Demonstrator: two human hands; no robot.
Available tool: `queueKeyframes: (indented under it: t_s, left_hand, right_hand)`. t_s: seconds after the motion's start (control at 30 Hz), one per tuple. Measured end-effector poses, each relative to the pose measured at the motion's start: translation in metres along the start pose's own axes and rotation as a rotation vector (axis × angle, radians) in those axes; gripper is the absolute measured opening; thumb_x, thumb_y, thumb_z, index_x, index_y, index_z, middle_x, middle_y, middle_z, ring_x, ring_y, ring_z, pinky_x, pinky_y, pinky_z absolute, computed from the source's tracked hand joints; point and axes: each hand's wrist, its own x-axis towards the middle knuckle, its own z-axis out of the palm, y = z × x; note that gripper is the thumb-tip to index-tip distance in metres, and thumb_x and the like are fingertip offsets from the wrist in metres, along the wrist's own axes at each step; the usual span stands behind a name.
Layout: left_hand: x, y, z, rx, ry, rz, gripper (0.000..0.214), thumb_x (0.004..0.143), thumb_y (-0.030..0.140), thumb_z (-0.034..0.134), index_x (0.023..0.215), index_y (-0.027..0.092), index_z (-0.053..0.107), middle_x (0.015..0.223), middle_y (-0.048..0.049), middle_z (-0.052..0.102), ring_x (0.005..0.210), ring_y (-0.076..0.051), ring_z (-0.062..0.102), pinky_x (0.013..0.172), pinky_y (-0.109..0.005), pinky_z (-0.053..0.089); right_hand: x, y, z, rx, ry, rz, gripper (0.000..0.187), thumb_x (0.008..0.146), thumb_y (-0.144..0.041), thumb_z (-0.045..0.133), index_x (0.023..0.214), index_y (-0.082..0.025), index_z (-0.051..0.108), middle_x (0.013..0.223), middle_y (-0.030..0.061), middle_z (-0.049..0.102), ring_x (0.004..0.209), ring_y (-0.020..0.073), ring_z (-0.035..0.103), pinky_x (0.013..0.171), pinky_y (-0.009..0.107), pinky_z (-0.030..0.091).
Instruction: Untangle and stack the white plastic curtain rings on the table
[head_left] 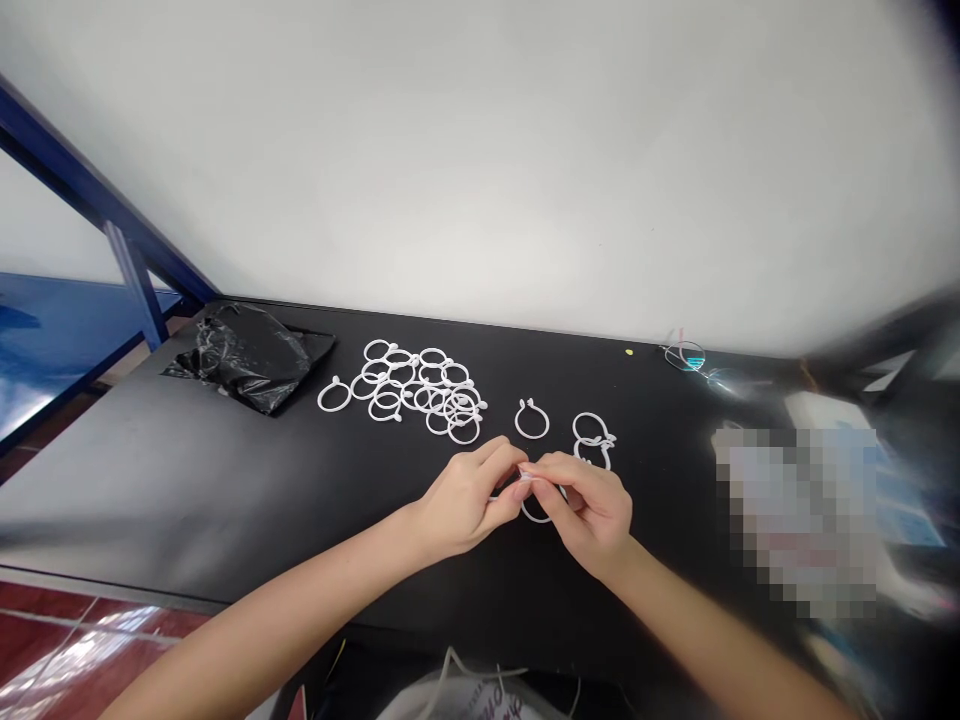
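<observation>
Over the black table my left hand (469, 500) and my right hand (596, 505) meet, thumbs and fingertips pinched together on a small white piece, apparently the end of a white ring (537, 516). Part of that ring's curve shows below the fingers; the rest is hidden by them. Just beyond my hands lies one open white ring (532, 422) with knobbed ends. Two overlapping white rings (590, 428) rest beside my right hand. Farther left, a loose pile of several similar white rings (401, 372) is spread out.
A crumpled black plastic bag (259, 355) sits at the table's back left. Eyeglasses (686, 355) lie at the back right, near a blurred, partly pixelated package (802, 520). The black table (247, 480) meets a pale wall (480, 180); a blue metal frame (135, 265) stands left.
</observation>
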Motion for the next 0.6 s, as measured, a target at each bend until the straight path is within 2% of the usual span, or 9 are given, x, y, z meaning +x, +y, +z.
queueKeyframes:
  t_s: [0.17,0.27,0.37,0.47,0.6]
  left_hand:
    - [0.002,0.005,-0.001,0.026,-0.034,0.003,0.035,0.101,0.038,0.031,0.087,0.016,0.054,0.073,-0.0004,0.054,0.061,-0.010,0.050,0.058,-0.021,0.041]
    - [0.008,0.002,-0.008,0.205,-0.037,-0.049,0.031,0.101,0.036,0.034,0.090,0.017,0.055,0.075,-0.0010,0.057,0.064,-0.011,0.054,0.057,-0.022,0.042]
    - [0.013,-0.010,-0.019,0.475,0.023,-0.045,0.031,0.097,0.045,0.046,0.101,0.017,0.057,0.083,-0.0031,0.063,0.071,-0.015,0.061,0.059,-0.024,0.045]
    - [0.016,-0.024,-0.029,0.629,0.088,-0.038,0.037,0.090,0.049,0.058,0.108,0.017,0.055,0.091,-0.0041,0.068,0.078,-0.017,0.066,0.059,-0.024,0.047]
    - [0.017,-0.032,-0.034,0.749,0.016,-0.098,0.032,0.085,0.043,0.068,0.101,0.018,0.056,0.098,-0.0033,0.068,0.079,-0.017,0.066,0.054,-0.023,0.045]
  right_hand:
    - [0.000,-0.003,0.000,0.042,-0.003,0.078,0.023,0.090,-0.008,0.055,0.097,-0.023,0.071,0.072,-0.0008,0.070,0.062,0.0125,0.065,0.057,0.024,0.052]
    - [0.003,0.003,-0.003,-0.022,0.003,0.150,0.025,0.094,-0.013,0.051,0.107,-0.023,0.069,0.079,0.0005,0.072,0.069,0.0141,0.068,0.065,0.027,0.055]
    - [0.007,0.017,-0.008,-0.252,0.005,0.222,0.022,0.093,-0.018,0.056,0.112,-0.021,0.065,0.090,0.0035,0.072,0.080,0.0183,0.069,0.075,0.033,0.055]
    - [0.010,0.031,-0.012,-0.548,-0.101,0.188,0.013,0.088,-0.018,0.062,0.100,-0.019,0.068,0.095,0.0062,0.070,0.091,0.0242,0.064,0.082,0.041,0.052]
    - [0.009,0.040,-0.015,-0.748,-0.183,0.163,0.008,0.087,-0.014,0.063,0.084,-0.019,0.069,0.087,0.0052,0.068,0.086,0.0247,0.058,0.080,0.044,0.047]
